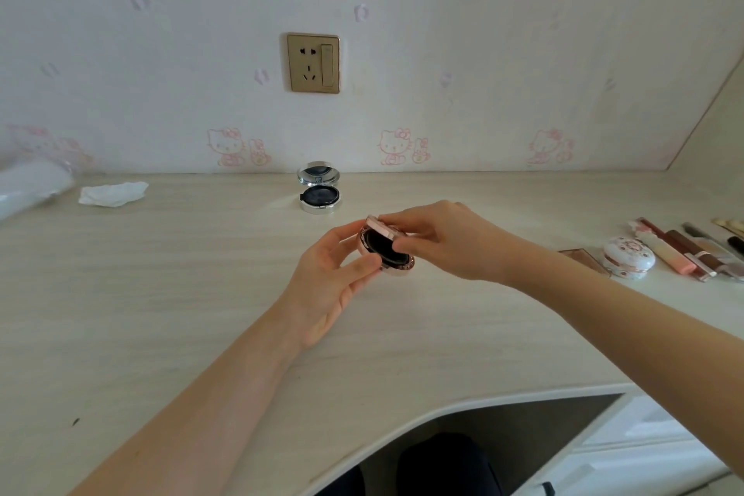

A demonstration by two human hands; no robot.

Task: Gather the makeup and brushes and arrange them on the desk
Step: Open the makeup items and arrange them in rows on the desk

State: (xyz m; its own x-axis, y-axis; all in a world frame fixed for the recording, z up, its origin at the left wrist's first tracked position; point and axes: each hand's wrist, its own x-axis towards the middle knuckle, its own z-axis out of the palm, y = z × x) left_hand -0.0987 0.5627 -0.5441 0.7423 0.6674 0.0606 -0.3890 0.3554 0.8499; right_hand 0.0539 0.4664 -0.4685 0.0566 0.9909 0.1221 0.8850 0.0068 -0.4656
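Note:
A round pink compact (385,250) with a dark inside is held just above the middle of the pale wooden desk (161,294). My left hand (336,282) grips its base from the left, thumb on the front rim. My right hand (439,240) pinches its half-raised lid from the right. A silver compact (320,193) stands open by the wall, mirror upright. At the right edge lie a white flowered round case (628,256), a flat brown palette (583,258) and a row of lip tubes and brushes (692,250).
A crumpled white tissue (112,193) lies at the back left beside a blurred clear plastic item (32,185). A wall socket (313,63) sits above the desk. The desk's curved front edge (463,409) opens onto dark legroom and white drawers (644,451).

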